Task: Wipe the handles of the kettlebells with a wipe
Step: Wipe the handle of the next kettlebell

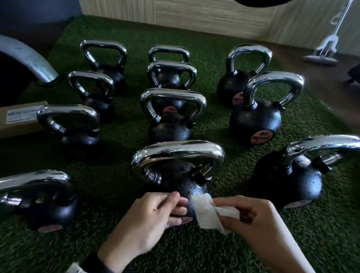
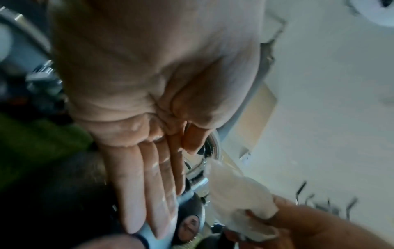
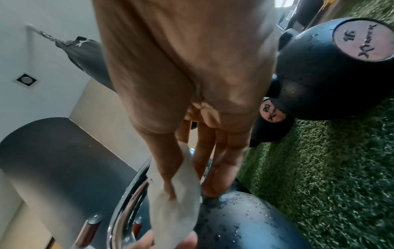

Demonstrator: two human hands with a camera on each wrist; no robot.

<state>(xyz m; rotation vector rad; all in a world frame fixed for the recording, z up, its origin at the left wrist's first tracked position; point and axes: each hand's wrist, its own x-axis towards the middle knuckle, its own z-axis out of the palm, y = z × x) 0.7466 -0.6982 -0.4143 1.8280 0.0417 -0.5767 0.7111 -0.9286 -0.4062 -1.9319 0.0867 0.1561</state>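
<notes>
Several black kettlebells with chrome handles stand on green turf. The nearest kettlebell (image 1: 171,176) is in the middle front, and drops of water lie on its body (image 3: 245,222) and its handle (image 1: 180,151). My right hand (image 1: 229,213) pinches a crumpled white wipe (image 1: 207,214) between thumb and fingers, just in front of that kettlebell's body. In the right wrist view the wipe (image 3: 172,215) hangs beside the chrome handle (image 3: 125,202). My left hand (image 1: 180,203) hovers just left of the wipe and holds nothing. Its fingers (image 2: 149,193) are straight, with the wipe (image 2: 241,202) off to their right.
More kettlebells stand at the front left (image 1: 40,200) and front right (image 1: 290,179), with rows behind them. A cardboard box (image 1: 10,120) and a curved metal part (image 1: 23,57) lie at the left. A white floor tool (image 1: 323,50) leans at the back right by the wooden wall.
</notes>
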